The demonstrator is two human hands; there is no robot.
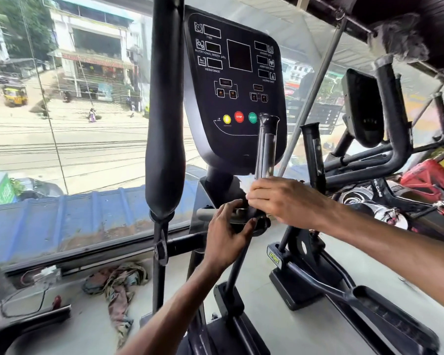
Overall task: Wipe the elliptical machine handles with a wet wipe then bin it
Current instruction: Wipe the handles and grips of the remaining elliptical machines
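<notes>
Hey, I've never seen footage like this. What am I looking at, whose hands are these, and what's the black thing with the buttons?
This is one picture from a camera worn on a person's head, looking forward and down, so both hands are theirs. The black panel is the console of an elliptical, a gym trainer, standing at a window. The right hand wraps a white wipe round the foot of a short upright handle. The left hand grips a bar just below it. A tall padded handle rises on the left. A crumpled cloth lies on the floor, and another machine stands to the right.
</notes>
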